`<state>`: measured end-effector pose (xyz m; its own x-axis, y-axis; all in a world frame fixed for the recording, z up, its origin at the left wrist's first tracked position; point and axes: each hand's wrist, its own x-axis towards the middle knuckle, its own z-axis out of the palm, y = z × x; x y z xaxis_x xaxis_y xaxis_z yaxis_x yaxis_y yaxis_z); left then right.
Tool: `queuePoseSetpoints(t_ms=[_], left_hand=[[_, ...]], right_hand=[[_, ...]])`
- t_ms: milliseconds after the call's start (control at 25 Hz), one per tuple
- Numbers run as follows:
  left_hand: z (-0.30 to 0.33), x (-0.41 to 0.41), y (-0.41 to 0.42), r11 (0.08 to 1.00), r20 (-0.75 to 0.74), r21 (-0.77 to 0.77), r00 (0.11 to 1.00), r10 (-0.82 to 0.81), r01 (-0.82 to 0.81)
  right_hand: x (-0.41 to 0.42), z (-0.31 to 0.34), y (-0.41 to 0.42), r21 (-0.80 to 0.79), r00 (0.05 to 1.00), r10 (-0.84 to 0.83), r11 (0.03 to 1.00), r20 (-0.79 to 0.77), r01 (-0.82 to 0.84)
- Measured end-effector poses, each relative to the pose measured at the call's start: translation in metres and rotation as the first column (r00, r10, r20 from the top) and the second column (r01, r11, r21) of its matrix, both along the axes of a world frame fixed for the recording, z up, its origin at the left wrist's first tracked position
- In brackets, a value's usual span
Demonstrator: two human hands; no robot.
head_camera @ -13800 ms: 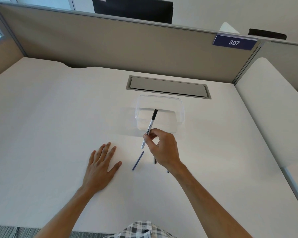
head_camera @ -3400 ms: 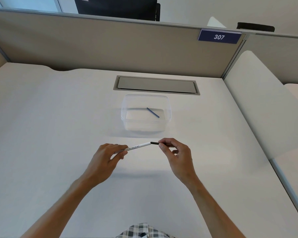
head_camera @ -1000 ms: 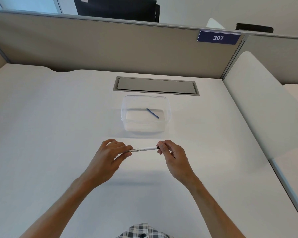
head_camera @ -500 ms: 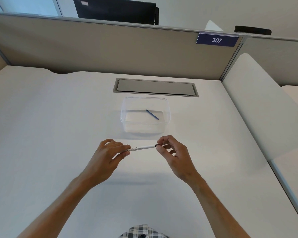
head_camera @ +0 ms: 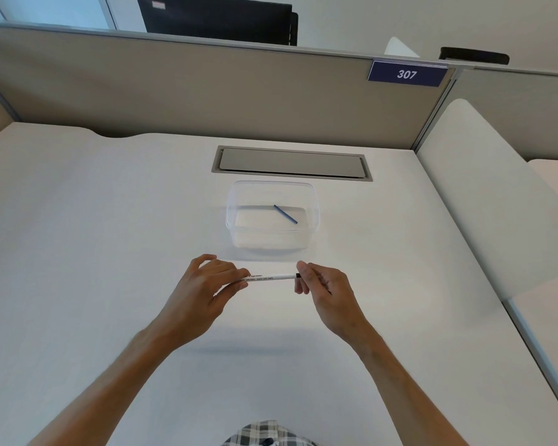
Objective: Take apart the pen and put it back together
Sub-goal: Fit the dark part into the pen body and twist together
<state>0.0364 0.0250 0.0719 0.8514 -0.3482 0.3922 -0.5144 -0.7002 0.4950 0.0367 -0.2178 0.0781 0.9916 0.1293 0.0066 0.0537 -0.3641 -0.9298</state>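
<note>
Holding the white pen (head_camera: 268,277) level above the white desk (head_camera: 78,252), I pinch its left end in my left hand (head_camera: 203,288) and its black right end between the thumb and fingers of my right hand (head_camera: 322,291). Just beyond my hands stands a clear plastic tub (head_camera: 273,220). A thin blue rod (head_camera: 285,214) lies slanted inside it.
</note>
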Motion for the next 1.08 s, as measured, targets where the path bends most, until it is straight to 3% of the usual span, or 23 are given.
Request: queuePoseSetpoints(t_ms=[320, 560, 920, 1080], left_hand=[[-0.001, 0.001, 0.002, 1.000, -0.024, -0.014, 1.000, 0.013, -0.013], [0.000, 0.002, 0.003, 0.999, -0.031, -0.036, 1.000, 0.002, -0.003], [0.003, 0.001, 0.001, 1.000, -0.016, -0.002, 1.000, -0.005, 0.005], [0.004, 0.002, 0.003, 1.000, -0.029, 0.000, 1.000, -0.005, 0.005]], right_hand=[[0.002, 0.001, -0.003, 0.114, 0.998, -0.067, 0.991, 0.013, 0.065], [-0.003, -0.002, -0.006, -0.018, 0.998, 0.016, 1.000, 0.053, -0.015], [-0.003, -0.002, 0.003, 0.067, 0.999, 0.002, 0.998, -0.043, 0.001], [-0.003, 0.000, 0.002, 0.091, 0.999, -0.041, 0.995, 0.021, 0.039]])
